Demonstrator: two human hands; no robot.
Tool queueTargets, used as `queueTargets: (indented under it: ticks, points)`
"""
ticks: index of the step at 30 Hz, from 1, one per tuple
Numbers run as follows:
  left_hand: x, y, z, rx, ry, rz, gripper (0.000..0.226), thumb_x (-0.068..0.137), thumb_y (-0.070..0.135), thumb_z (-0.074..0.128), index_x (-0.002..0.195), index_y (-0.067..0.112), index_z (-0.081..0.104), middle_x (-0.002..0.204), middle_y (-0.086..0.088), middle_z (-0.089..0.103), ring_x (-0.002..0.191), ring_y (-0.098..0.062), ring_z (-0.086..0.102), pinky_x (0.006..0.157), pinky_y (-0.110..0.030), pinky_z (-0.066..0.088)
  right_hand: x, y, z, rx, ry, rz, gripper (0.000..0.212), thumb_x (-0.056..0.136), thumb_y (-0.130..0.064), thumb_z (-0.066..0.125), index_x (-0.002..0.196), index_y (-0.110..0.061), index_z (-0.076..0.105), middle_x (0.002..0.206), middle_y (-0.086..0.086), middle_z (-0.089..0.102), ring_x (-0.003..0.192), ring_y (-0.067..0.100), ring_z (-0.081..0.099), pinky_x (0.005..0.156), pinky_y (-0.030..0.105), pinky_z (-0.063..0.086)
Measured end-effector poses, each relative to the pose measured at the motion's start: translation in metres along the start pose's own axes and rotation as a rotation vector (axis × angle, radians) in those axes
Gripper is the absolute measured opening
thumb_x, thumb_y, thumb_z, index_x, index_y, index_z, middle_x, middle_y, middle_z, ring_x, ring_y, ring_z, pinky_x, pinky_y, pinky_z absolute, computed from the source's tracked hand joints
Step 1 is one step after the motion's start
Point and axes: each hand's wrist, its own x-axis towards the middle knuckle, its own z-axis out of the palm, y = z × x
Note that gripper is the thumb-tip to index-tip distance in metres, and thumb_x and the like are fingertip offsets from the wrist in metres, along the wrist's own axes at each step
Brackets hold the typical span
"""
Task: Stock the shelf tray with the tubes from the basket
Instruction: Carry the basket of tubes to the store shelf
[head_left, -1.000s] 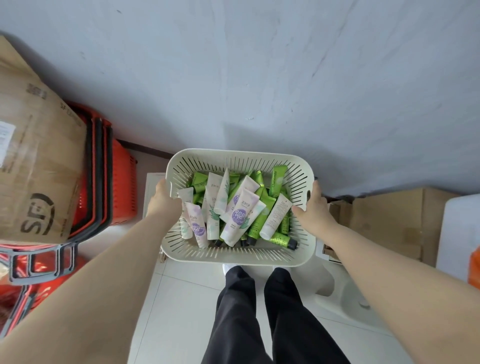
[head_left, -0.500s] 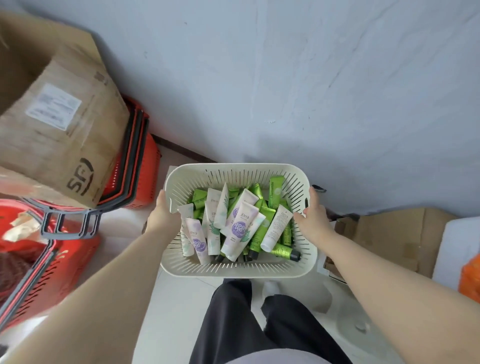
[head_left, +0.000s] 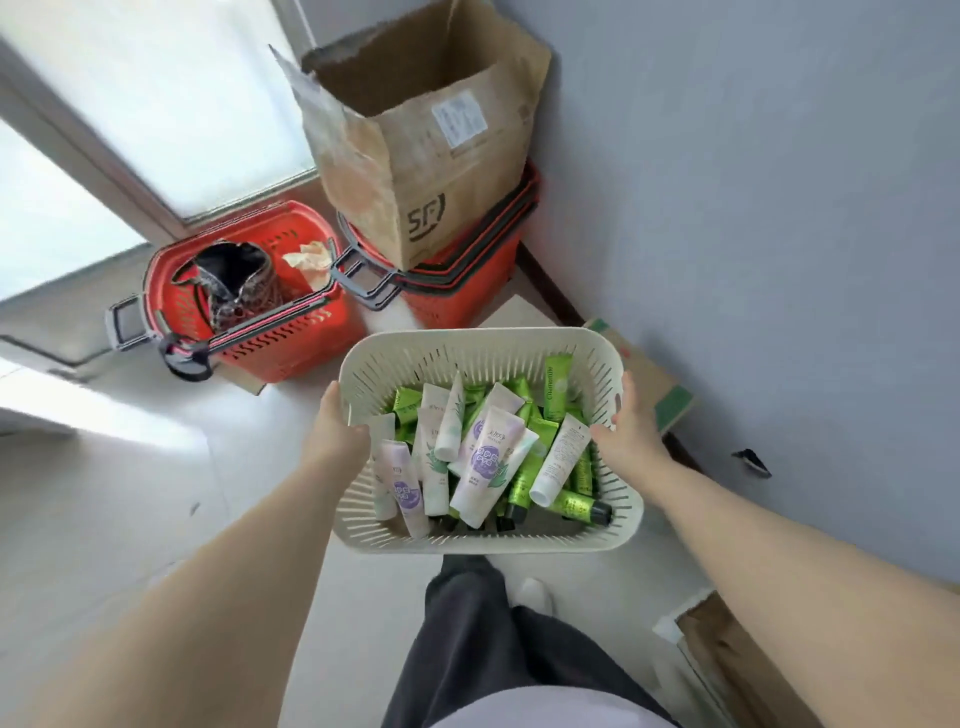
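Note:
I carry a cream slotted plastic basket (head_left: 467, 543) in front of me, off the floor. My left hand (head_left: 335, 434) grips its left rim and my right hand (head_left: 628, 431) grips its right rim. Inside lie several tubes: white ones with purple labels (head_left: 488, 457), a plain white tube (head_left: 561, 457) and several green tubes (head_left: 558, 384). No shelf tray is in view.
A stack of red shopping baskets (head_left: 467, 280) with an open cardboard box (head_left: 415, 145) on top stands against the grey wall. Another red basket (head_left: 249, 296) holding a bag sits to its left, by a glass door. Flat cardboard (head_left: 660, 384) lies along the wall at right.
My view has swung left and the basket with it. The red baskets and the cardboard box now lie ahead, and the glass door has come into sight. Both hands keep their grip.

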Motion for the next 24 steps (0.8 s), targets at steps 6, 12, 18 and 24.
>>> queueTargets:
  ticks: [6,12,18,24]
  points:
    - [-0.071,-0.105,-0.062,-0.064,0.217,-0.255,0.066,0.094,0.017,0.049,0.151,0.032,0.019,0.148,0.0,0.041,0.094,-0.015,0.048,0.07,-0.027,0.041,-0.046,-0.047,0.064,-0.085,-0.267,-0.165,0.077,0.084,-0.011,0.054,0.142,-0.04,0.013,0.13,0.005,0.049,0.115,0.026,0.053,0.096,0.048,0.045]
    - [-0.163,-0.216,-0.119,-0.209,0.365,-0.437,0.067,0.091,0.023,0.054,0.15,0.031,0.022,0.145,-0.002,0.045,0.123,-0.031,0.048,0.089,-0.037,0.04,-0.115,-0.083,0.153,-0.294,-0.411,-0.284,0.084,0.084,-0.02,0.057,0.148,-0.035,0.004,0.116,0.014,0.05,0.091,0.025,0.052,0.072,0.033,0.043]
    - [-0.269,-0.339,-0.175,-0.297,0.495,-0.591,0.066,0.092,0.02,0.05,0.151,0.025,0.021,0.149,-0.006,0.04,0.13,-0.033,0.043,0.102,-0.041,0.038,-0.223,-0.122,0.258,-0.381,-0.539,-0.435,0.083,0.081,-0.012,0.057,0.148,-0.032,0.013,0.117,0.017,0.049,0.092,0.031,0.059,0.076,0.042,0.054]
    - [-0.378,-0.456,-0.215,-0.446,0.583,-0.721,0.063,0.091,0.011,0.048,0.148,0.027,0.028,0.14,-0.008,0.049,0.119,-0.033,0.051,0.098,-0.044,0.045,-0.342,-0.137,0.37,-0.471,-0.666,-0.564,0.08,0.08,-0.007,0.06,0.146,-0.027,0.02,0.104,0.015,0.057,0.087,0.032,0.062,0.067,0.044,0.055]
